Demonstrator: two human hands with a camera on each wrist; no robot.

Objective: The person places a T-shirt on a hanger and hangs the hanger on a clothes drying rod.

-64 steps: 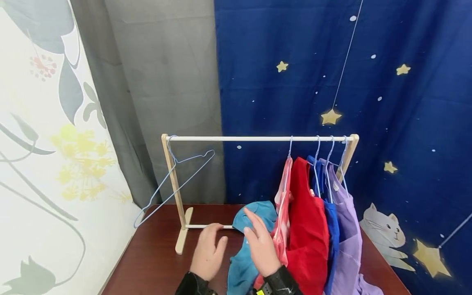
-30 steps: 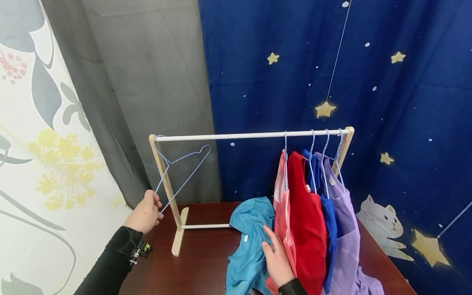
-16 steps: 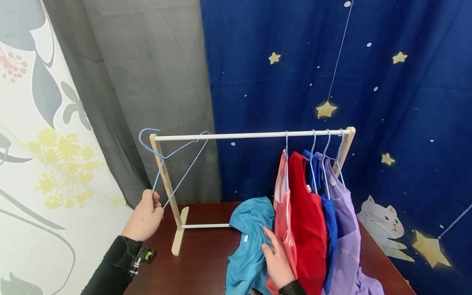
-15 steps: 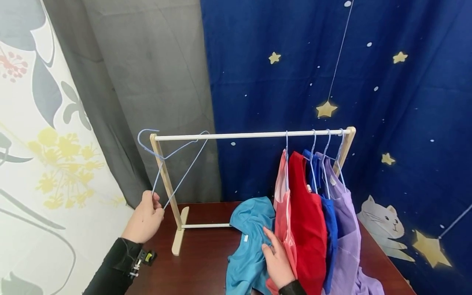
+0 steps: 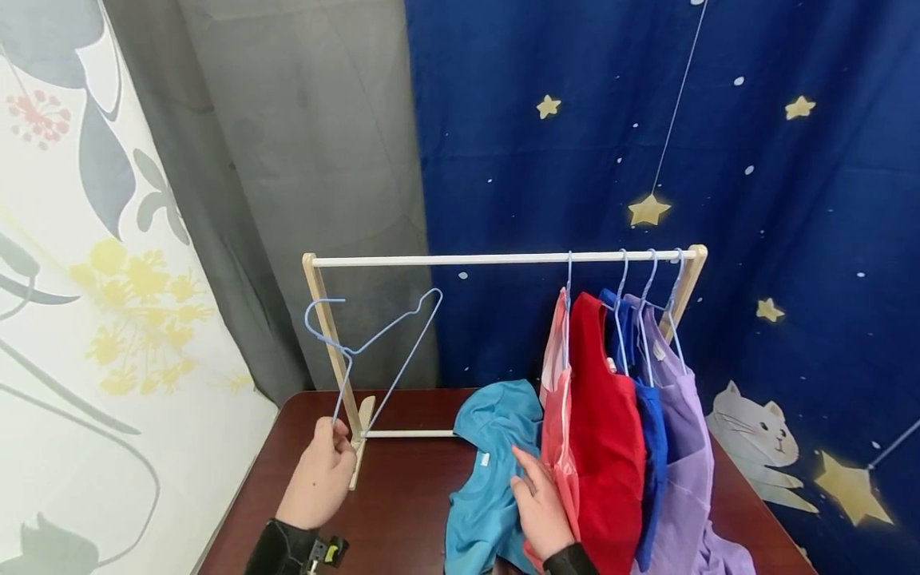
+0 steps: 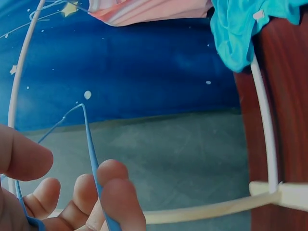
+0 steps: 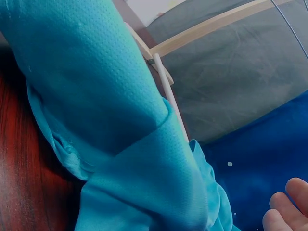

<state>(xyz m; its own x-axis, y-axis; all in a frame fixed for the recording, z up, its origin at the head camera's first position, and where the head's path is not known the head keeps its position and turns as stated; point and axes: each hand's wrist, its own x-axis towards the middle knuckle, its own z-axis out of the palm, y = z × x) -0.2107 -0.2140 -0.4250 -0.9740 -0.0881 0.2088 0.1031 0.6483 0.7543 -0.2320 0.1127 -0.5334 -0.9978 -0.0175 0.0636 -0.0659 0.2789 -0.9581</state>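
Left hand (image 5: 321, 479) pinches bottom corner of light-blue wire hanger (image 5: 374, 351), held off small wooden clothes rack (image 5: 503, 259), below its bare left rail. Right hand (image 5: 544, 511), fingers flat, rests on crumpled teal shirt (image 5: 485, 471) on dark wooden bench (image 5: 402, 495) under rack.

Rack (image 5: 503, 259) on table (image 5: 402, 511); loose shirt (image 5: 489, 471) left of hung garments (image 5: 618, 431) (four)

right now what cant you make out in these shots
- Right hand: wrist view shows only fingertips at the frame's corner; the head view cuts off its wrist.
- Teal shirt: lower part cut off by the head view's bottom edge.
- Purple garment: hem cut off likewise.
- Hanger in the left hand: wrist view crops its hook.
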